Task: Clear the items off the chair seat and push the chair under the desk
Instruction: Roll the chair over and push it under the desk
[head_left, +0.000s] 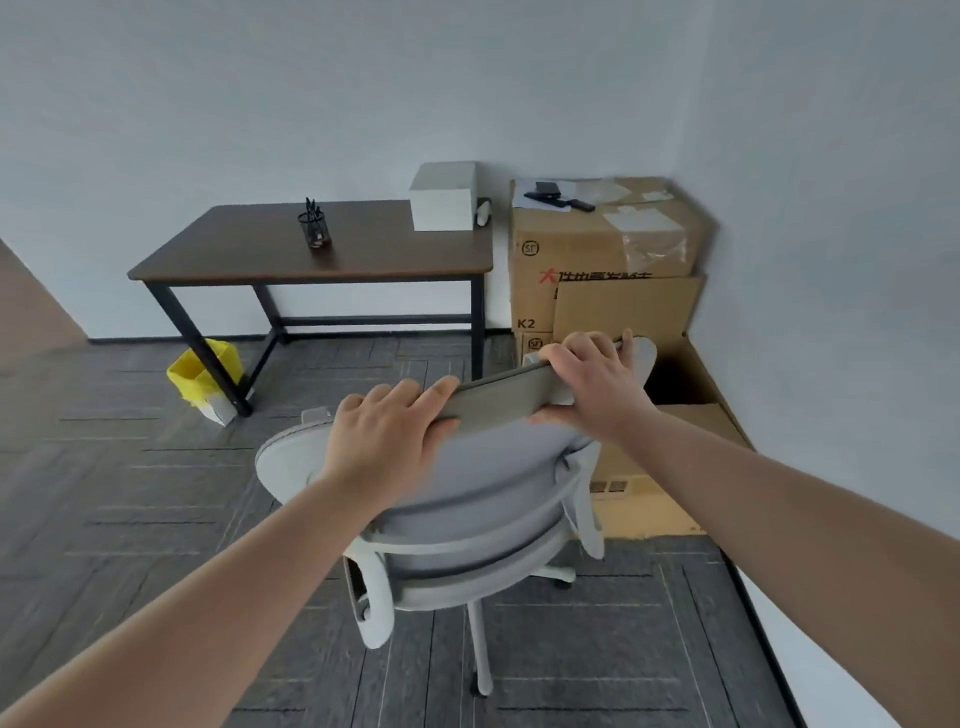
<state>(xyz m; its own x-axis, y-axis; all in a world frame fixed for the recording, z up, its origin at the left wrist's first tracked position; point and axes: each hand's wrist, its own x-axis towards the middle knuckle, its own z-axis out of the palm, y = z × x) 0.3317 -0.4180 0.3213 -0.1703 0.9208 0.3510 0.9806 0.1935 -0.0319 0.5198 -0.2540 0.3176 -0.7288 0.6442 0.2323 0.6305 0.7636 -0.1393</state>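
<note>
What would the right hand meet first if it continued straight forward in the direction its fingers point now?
Probably the stacked cardboard boxes. The right hand grips the chair at the top of its back, fingers pointing up and slightly left, toward the boxes just beyond. Depth is unclear from one view.

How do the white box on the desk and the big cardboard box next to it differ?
The white box is plain, smaller and sits on the desk; the cardboard box is brown, printed, taped and stands beside the desk at the wall. Small dark items lie on the cardboard box; nothing lies on the white box. Both are closed.
</note>
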